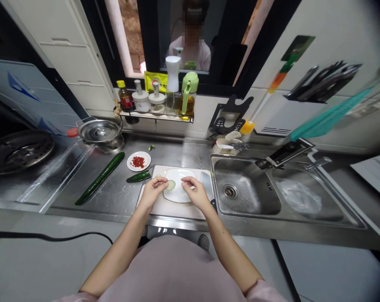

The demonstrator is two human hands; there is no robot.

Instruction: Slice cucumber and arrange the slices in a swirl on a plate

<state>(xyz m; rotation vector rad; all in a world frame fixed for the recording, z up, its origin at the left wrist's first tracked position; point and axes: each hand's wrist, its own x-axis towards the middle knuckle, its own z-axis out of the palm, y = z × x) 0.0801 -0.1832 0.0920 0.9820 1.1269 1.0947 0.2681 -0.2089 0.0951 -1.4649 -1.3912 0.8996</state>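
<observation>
Pinched in my left hand (154, 192) is a thin pale cucumber slice (171, 185), held over the left part of a square white plate (179, 198). My right hand (196, 193) has its thumb and fingers together above the plate's right side; what they hold, if anything, is too small to make out. The plate lies on a light cutting board (167, 212). A knife (205, 181) rests along the board's right edge, its black handle partly behind my right wrist. Left of the board lies a cut cucumber piece (137, 177).
A whole cucumber (100, 178) and a small plate (129, 164) of chopped red chili lie leftward. Steel pots (111, 144) stand behind them. At the right is a double sink (246, 205) with a plastic bag (298, 196). A condiment rack (160, 115) hangs at the back.
</observation>
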